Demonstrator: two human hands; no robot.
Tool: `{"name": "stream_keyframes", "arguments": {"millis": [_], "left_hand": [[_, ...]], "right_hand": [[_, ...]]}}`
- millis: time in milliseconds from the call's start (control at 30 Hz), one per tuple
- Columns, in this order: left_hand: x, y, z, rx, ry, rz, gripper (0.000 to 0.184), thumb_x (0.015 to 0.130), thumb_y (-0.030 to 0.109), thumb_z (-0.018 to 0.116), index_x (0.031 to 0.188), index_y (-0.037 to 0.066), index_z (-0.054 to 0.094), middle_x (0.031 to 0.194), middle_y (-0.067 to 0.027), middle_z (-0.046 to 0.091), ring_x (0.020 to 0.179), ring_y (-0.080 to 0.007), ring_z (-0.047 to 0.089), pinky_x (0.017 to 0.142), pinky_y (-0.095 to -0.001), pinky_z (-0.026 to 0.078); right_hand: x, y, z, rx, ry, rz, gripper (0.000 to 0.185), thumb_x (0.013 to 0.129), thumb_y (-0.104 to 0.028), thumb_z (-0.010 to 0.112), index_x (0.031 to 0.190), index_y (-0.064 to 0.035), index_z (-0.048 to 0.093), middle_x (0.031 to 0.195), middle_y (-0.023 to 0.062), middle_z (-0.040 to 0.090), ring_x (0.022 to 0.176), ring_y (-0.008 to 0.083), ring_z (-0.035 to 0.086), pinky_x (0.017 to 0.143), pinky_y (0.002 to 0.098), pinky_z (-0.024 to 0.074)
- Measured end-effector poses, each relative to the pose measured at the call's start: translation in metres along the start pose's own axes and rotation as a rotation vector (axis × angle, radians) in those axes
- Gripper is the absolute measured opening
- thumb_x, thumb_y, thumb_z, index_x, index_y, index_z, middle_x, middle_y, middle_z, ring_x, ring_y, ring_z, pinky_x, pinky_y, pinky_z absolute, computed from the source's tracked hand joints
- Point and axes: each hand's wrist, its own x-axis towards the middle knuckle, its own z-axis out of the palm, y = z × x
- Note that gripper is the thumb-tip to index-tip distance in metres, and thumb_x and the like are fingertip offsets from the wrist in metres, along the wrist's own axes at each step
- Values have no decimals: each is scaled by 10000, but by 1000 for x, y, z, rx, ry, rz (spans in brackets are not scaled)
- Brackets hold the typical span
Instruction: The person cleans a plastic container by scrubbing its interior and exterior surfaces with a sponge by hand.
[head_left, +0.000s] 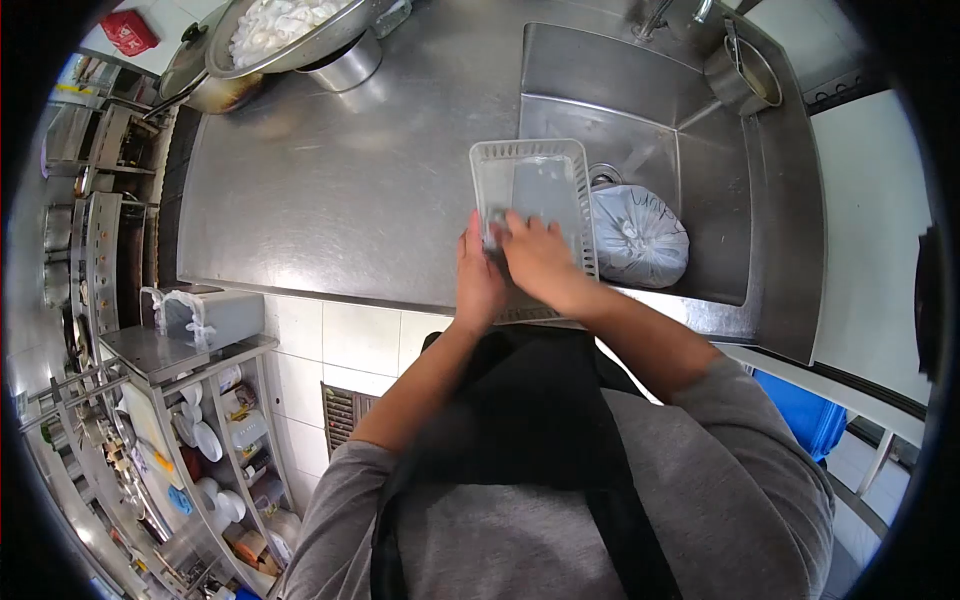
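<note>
A whitish plastic basket (pixel 530 150) with slotted sides lies in front of me, straddling the counter and the left edge of the sink. My left hand (pixel 480 280) grips its left side, fingers along the wall. Inside the basket is my right hand (pixel 542 258), its fingers bent down near the left wall. Something small and greyish shows by those fingertips, but I cannot make out what it is. Right of the basket, a tied plastic bag (pixel 640 240) with dark writing sits in the sink.
The steel sink (pixel 715 200) has a faucet (pixel 650 20) at the back and a pot (pixel 745 85) in its far right corner. On the steel counter (pixel 330 190), a large bowl (pixel 345 30) of white pieces stands at the back left. A shelf rack (pixel 225 370) stands lower left.
</note>
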Motion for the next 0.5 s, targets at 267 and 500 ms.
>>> {"name": "stream_keyframes", "arguments": {"millis": [267,500], "left_hand": [[1,9,-4,66,-44,14,725,779,-153,348,1477,5,228,1318,-260,419,1234,-410,430,1067,-427,347],[4,19,1,-4,38,-70,662,798,-120,421,1439,-8,300,1275,-270,458,1191,-412,464,1038,-436,366]], "right_hand": [[70,16,-2,26,93,57,405,924,-186,448,1313,-139,550,1206,95,515,1053,297,557,858,508,419],[-16,-5,2,58,-64,-25,383,920,-197,449,1277,-130,568,1207,75,515,1099,289,537,886,527,407]]}}
